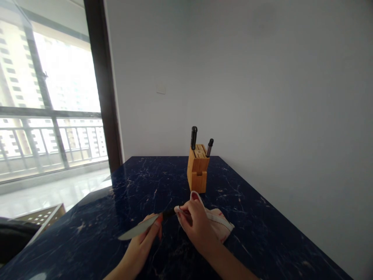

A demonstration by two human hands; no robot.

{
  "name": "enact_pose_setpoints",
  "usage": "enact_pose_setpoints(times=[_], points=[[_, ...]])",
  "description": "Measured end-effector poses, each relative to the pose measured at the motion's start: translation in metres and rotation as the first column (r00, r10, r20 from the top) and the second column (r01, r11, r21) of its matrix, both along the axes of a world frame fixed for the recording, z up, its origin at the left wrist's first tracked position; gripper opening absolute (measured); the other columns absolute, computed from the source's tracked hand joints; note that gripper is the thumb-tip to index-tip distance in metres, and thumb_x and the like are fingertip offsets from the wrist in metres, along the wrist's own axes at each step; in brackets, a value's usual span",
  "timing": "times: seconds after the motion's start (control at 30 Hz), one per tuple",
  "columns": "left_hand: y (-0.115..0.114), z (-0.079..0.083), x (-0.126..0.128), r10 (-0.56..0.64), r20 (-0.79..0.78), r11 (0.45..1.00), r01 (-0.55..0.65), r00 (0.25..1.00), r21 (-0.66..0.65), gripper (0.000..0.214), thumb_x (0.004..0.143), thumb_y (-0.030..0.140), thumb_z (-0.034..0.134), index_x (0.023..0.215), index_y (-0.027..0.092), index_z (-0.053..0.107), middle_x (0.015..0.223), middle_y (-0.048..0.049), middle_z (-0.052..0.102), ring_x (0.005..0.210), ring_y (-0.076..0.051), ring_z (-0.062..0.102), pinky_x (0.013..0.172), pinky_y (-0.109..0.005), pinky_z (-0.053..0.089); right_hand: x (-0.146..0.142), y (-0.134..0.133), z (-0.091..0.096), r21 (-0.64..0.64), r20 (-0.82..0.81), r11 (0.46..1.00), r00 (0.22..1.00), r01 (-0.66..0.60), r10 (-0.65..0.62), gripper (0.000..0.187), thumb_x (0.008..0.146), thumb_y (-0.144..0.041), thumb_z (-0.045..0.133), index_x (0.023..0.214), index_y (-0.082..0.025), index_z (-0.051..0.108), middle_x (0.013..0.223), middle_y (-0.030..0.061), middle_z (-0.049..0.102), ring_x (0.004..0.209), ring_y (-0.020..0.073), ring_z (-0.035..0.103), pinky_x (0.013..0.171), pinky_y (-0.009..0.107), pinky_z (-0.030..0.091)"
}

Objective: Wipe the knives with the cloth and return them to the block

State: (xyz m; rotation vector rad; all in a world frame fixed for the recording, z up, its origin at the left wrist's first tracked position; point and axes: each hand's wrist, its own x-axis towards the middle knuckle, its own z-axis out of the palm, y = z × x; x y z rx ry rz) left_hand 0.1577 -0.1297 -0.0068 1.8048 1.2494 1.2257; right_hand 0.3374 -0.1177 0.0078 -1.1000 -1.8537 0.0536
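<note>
Left hand: the left hand [142,245] is closed around the kitchen knife [136,228] near where the blade meets the black handle, in the lower middle of the frame. It seems to hold the knife just above the desk, though the height is hard to judge.

Knife: the bare blade slants toward the lower left, and the handle points right into the cloth. This angle appears to keep the edge away from the other hand.

Right hand: the right hand [197,229] is clenched, pinching a fold of the tea towel [219,222] against the end of the handle.

Tea towel: the white cloth with red stripes is bunched under and beside the right hand, and part of it rests on the desk.

Knife block: the bamboo knife block [198,171] stands upright at the centre, just beyond the towel, holding a black-handled knife [194,138] and a slimmer dark handle [209,147].

Desk: the dark blue, white-veined desk [256,229] carries it all.

Window: a large window [68,77] fills the upper left of the frame.
</note>
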Motion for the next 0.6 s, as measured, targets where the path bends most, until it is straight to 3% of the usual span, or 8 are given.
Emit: enact_pose_setpoints(times=[0.27,0.6], points=[[0.0,0.006,0.001,-0.023,0.073,1.0,0.024,0.997,-0.012,0.036,0.084,0.046,0.04,0.059,0.02,0.044,0.06,0.0031,0.044,0.061,-0.014,0.044,0.061,-0.021,0.036,0.005,0.005,-0.001,0.045,-0.125,0.986,0.98,0.16,-0.153,0.013,0.083,-0.029,0.046,0.076,-0.021,0.051,0.074,0.0021,0.056,0.073,0.0166,0.052,0.072,0.032,0.038],[0.0,0.001,-0.001,-0.042,0.111,0.999,0.04,0.993,0.023,0.035,0.086,0.04,0.038,0.058,0.019,0.043,0.06,0.0034,0.042,0.061,-0.013,0.043,0.06,-0.02,0.035,0.013,0.016,-0.007,-0.067,-0.231,0.968,0.94,0.243,-0.252,0.011,0.081,-0.032,0.049,0.076,-0.023,0.054,0.073,0.0031,0.058,0.069,0.0188,0.053,0.064,0.031,0.041]])
